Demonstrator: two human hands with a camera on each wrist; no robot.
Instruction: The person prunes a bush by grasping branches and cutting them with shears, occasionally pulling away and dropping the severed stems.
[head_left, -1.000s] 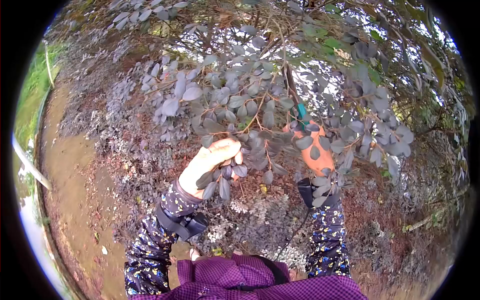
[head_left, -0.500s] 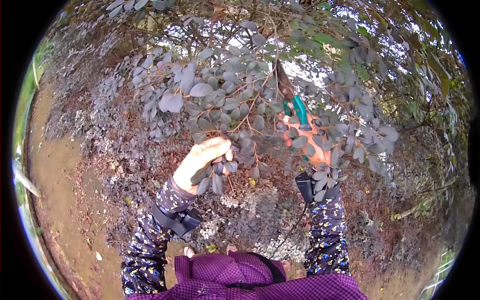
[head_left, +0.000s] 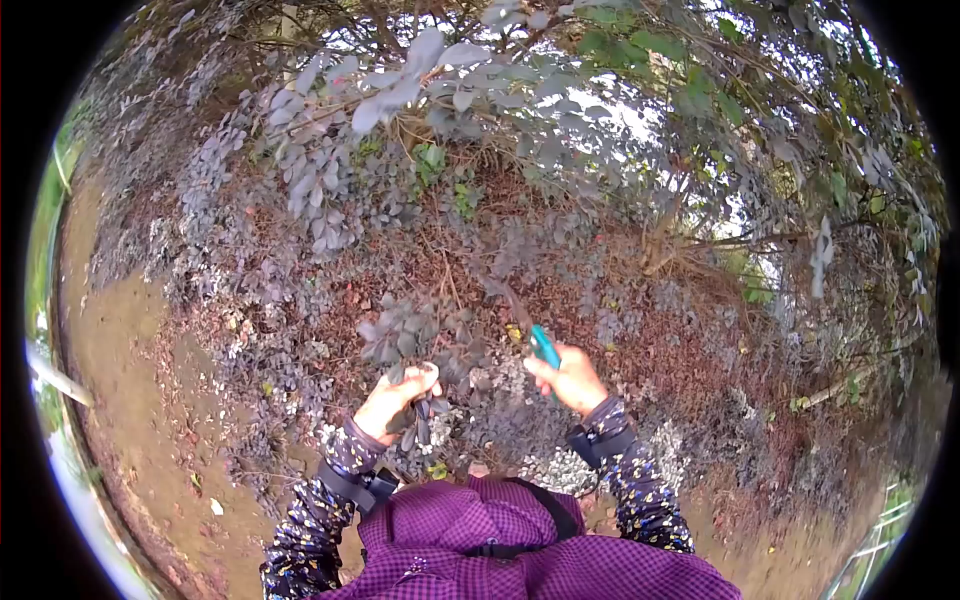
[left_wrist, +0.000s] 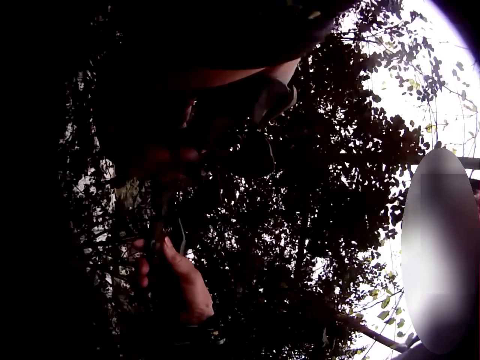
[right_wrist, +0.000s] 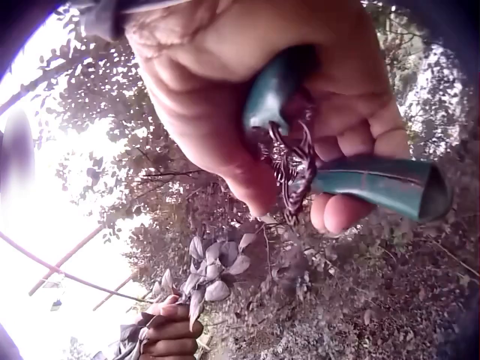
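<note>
Your left hand (head_left: 397, 405) grips a leafy branch (head_left: 402, 330), its dusky purple-grey leaves spreading above and below your curled fingers. Just to the right, apart from that hand, your right hand (head_left: 572, 380) holds green-handled pruning shears (head_left: 544, 346), fingers wrapped round them, blades angled up and leftward. The right wrist view shows the handles spread, a coiled spring (right_wrist: 289, 169) between them. Below lie reddish-brown fallen leaves (head_left: 400, 262).
</note>
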